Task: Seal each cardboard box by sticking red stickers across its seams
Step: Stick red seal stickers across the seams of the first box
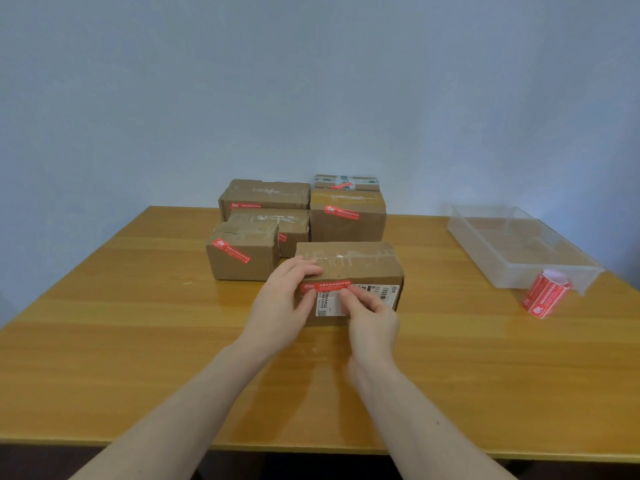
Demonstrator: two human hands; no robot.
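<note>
red sticker [325,285] (both hands pressing)

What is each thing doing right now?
Near box: flaps closed, red sticker being pressed on.
Left hand: holds the box corner.
Right hand: fingers press the sticker.
Sticker roll: lying on its side.
Clear tray: open, nothing visible inside.
</note>
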